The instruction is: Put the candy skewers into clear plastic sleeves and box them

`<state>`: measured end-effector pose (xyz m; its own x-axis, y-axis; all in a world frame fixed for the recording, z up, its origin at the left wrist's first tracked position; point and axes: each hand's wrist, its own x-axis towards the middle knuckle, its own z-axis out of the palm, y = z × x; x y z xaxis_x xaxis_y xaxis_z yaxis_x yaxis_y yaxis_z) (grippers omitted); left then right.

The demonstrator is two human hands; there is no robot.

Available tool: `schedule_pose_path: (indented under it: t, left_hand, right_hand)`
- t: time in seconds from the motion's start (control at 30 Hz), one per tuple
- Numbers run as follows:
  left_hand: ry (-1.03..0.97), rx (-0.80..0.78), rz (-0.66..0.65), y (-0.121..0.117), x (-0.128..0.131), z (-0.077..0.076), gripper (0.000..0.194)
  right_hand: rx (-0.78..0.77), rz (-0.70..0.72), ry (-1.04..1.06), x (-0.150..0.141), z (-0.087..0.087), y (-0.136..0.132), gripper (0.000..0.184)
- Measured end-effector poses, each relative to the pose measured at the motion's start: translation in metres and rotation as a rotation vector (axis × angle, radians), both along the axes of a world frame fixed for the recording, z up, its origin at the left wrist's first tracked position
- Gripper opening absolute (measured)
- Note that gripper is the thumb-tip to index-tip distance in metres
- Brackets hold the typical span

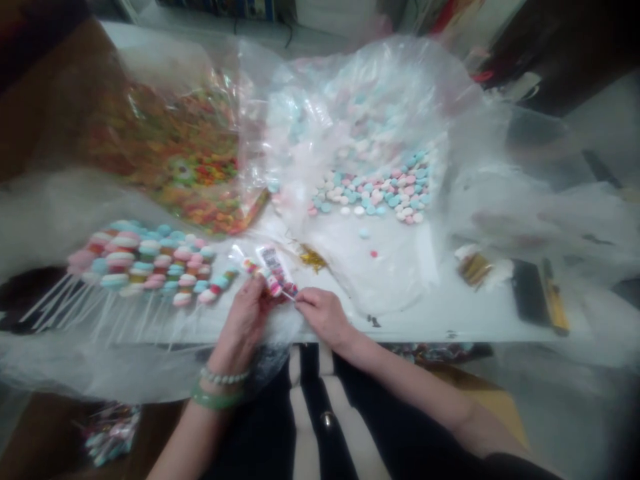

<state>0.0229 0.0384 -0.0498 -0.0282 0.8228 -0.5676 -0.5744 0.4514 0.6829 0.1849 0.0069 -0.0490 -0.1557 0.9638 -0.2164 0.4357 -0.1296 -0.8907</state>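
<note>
My left hand is closed around a candy skewer in a clear wrapper, held at the table's near edge. My right hand pinches the wrapper's lower end, close beside the left hand. To the left lies a row of finished skewers with pink, white and blue candies on white sticks. Behind my hands, loose pastel candies lie in an open clear plastic bag.
A bag of orange, red and green candies sits at the back left. Gold twist ties lie near the skewer. A dark phone-like object and a yellow-black tool lie at the right. Clear plastic sheeting covers much of the white table.
</note>
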Motion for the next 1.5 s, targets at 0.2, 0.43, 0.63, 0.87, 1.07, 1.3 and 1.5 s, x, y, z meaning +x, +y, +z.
schedule_pose_path:
  t: [0.2,0.43,0.63,0.87,1.07,1.3,1.5]
  left_hand:
    - [-0.013,-0.119,0.046,0.000,-0.004,0.001,0.015]
    - [0.013,-0.047,0.127,-0.004,-0.005,-0.004,0.012]
    - [-0.093,-0.183,0.059,-0.003,0.011,0.003,0.027]
    - [-0.084,-0.144,0.197,0.011,-0.014,0.004,0.026]
    - [-0.029,-0.122,0.193,0.007,-0.007,-0.001,0.017]
    - [-0.068,-0.163,-0.033,0.003,-0.013,-0.002,0.018]
    - [-0.123,-0.127,-0.142,-0.009,0.004,-0.004,0.009]
  right_hand:
    - [-0.089,-0.020,0.057,-0.003,-0.005,0.002,0.014]
    - [0.110,0.042,-0.103,0.000,-0.002,0.000,0.016]
    - [0.214,0.093,-0.180,-0.010,-0.002,-0.001,0.015]
    - [0.171,0.118,-0.196,-0.001,-0.005,-0.002,0.013]
    - [0.008,0.036,-0.038,-0.006,0.004,0.007,0.013]
    - [-0.382,-0.061,0.349,0.000,0.011,0.014,0.008]
    - [-0.383,-0.119,0.483,-0.007,0.012,0.016,0.010]
